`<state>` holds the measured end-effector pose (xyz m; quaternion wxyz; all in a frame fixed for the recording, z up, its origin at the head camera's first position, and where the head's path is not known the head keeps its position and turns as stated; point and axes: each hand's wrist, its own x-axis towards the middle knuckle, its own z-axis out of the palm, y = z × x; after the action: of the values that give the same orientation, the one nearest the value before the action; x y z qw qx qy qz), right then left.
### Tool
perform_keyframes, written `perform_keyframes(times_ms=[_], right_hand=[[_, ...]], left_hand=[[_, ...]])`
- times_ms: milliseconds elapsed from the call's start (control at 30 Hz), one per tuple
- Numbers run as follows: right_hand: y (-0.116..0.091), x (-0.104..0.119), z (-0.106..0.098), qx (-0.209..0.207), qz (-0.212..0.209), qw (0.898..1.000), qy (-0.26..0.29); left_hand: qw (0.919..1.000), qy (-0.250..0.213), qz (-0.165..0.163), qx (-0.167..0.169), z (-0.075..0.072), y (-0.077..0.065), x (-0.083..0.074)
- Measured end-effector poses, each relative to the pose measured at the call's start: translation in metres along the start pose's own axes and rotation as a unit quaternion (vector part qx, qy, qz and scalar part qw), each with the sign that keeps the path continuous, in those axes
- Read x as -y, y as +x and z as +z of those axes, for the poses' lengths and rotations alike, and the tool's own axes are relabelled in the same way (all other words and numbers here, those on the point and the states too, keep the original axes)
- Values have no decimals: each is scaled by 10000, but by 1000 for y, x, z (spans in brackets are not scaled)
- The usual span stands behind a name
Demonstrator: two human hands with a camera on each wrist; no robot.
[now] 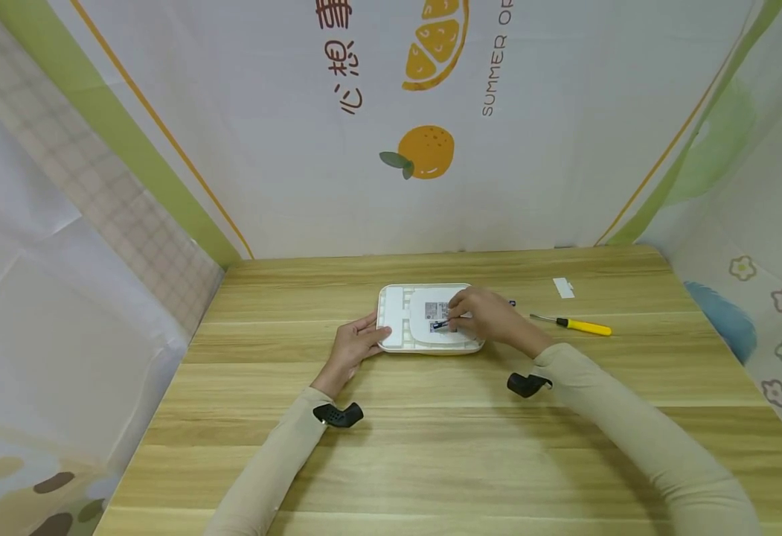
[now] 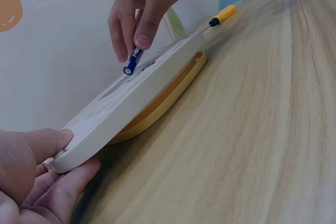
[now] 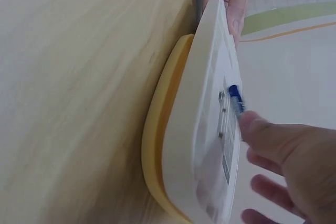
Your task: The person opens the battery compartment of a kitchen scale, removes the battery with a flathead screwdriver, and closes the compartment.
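Note:
A white plastic device (image 1: 393,316) with rounded corners lies back side up; its yellow-orange part (image 2: 176,98) faces the table. My left hand (image 1: 353,346) grips its left end, thumb on top and fingers beneath, and that end is raised above the table in the left wrist view. Between thumb and fingertips my right hand (image 1: 487,316) pinches a small blue battery (image 2: 134,61). The battery is tilted, one end close over the open battery slot (image 3: 222,114), where metal contacts show. A printed label (image 1: 436,310) sits beside the slot.
To the right lies a screwdriver (image 1: 588,327) with a yellow handle, its shaft toward the device. A small white cover (image 1: 563,287) rests farther back. Just behind the right hand shows a small dark blue item (image 1: 513,303). A patterned cloth (image 1: 391,216) hangs along the table's back edge.

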<state>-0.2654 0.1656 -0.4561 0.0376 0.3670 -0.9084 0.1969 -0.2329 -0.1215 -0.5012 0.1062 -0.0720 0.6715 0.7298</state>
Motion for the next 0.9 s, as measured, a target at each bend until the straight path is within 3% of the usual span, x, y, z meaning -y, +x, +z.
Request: perform_keyframes(times_ms=[100, 333, 467, 700, 900], right_hand=[[-4, -3, -4, -270, -24, 9995, -146], [-22, -22, -26, -740, 358, 9957, 439], [-38, -40, -35, -1041, 498, 9926, 386], [-58, -65, -37, -1084, 948, 9895, 160], [-68, -82, -30, -984, 1030, 9898, 52]], left_hand=[[10000, 29, -2, 3, 0, -1, 0], [9999, 127, -11, -29, 0, 0, 0], [9999, 122, -9, -16, 1, -1, -1], [9999, 126, -31, -7, 0, -2, -1], [9999, 146, -60, -2, 1, -2, -2]])
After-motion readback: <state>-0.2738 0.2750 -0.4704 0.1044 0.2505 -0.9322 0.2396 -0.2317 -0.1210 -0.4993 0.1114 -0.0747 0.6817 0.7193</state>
